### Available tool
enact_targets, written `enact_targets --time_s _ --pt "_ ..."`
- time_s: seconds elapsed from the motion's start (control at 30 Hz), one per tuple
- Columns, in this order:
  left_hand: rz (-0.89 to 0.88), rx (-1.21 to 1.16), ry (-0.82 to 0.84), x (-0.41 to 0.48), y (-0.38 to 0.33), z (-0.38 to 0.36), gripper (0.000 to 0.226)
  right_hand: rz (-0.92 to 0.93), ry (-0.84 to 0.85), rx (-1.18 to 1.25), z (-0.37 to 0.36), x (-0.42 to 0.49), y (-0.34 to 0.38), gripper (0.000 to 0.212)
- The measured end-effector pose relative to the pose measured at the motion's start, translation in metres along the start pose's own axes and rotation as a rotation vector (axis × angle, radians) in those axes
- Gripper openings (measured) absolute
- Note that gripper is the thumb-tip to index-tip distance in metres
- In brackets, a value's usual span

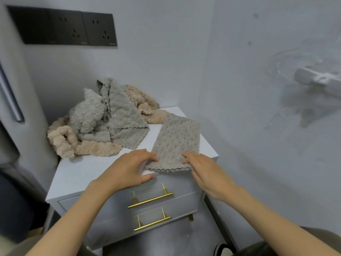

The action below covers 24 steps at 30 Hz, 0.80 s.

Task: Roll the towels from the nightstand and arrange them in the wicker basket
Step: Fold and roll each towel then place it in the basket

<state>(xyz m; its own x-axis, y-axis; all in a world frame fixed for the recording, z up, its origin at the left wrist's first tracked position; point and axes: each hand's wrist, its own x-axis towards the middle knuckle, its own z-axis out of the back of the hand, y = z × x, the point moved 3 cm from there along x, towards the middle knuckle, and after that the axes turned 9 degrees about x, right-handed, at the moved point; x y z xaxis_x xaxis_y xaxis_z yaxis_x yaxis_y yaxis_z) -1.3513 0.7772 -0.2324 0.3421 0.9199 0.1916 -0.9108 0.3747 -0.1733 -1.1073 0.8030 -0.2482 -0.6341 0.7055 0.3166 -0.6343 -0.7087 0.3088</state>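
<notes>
A grey folded towel [176, 141] lies flat as a long strip on the right side of the white nightstand [83, 172], its near end at the front edge. My left hand [127, 169] touches the strip's near left corner with straight fingers. My right hand [201, 167] rests on its near right corner, fingers stretched out. Behind, at the back left, sits a loose heap of grey towels [108, 115] on top of beige towels [96, 147]. No wicker basket is in view.
The nightstand has two drawers with brass bar handles [150, 200]. It stands in a corner, with walls close behind and on the right. Dark wall sockets [62, 28] are mounted above it. A dark shape [16, 200] lies at the left.
</notes>
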Motion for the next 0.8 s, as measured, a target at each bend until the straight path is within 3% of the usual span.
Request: enact_targets --time_s 0.1,0.2,0.27,0.47,0.63,0.8 --pt "-0.048 0.034 -0.061 0.004 -0.003 -0.001 0.041 -0.013 -0.035 0.099 0.017 -0.005 -0.007 0.044" --pt "-0.05 0.034 -0.078 0.007 -0.01 -0.003 0.049 -0.097 -0.078 0.153 0.027 -0.009 -0.022 0.029" --pt "-0.048 0.047 -0.122 0.01 -0.018 -0.004 0.039 -0.149 -0.113 0.167 0.034 -0.011 -0.029 0.024" --pt "0.109 -0.167 -0.148 0.029 -0.031 -0.013 0.025 -0.339 -0.085 0.336 0.045 -0.011 -0.05 0.013" --pt "0.305 -0.282 -0.16 0.04 -0.034 -0.016 0.036 -0.598 -0.071 0.462 0.045 -0.012 -0.051 0.038" --pt "0.396 -0.076 -0.197 0.044 -0.038 -0.016 0.036 -0.693 -0.12 0.388 0.035 -0.008 -0.054 0.047"
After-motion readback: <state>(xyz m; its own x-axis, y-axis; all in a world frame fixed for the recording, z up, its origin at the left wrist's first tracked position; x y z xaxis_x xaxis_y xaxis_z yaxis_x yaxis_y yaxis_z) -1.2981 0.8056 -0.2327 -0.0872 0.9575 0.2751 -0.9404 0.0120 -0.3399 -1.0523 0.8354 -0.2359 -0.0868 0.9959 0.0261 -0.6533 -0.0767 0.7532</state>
